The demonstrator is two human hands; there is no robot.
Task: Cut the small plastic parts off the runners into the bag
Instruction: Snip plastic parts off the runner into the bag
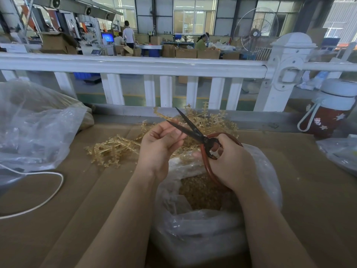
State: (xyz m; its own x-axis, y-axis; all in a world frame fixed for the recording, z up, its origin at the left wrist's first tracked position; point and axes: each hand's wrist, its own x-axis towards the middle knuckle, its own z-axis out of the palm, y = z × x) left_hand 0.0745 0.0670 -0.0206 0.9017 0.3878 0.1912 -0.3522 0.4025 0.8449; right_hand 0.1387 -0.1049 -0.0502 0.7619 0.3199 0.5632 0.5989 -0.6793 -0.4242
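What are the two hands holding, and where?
The right hand grips the scissors by their red handle loops, blades open. The left hand pinches something thin and blurred at its fingers, probably a runner.

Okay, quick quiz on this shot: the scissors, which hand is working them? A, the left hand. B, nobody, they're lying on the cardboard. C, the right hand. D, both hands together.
C: the right hand has its fingers through the red handles of the scissors, blades open, while the left hand is beside the blades.
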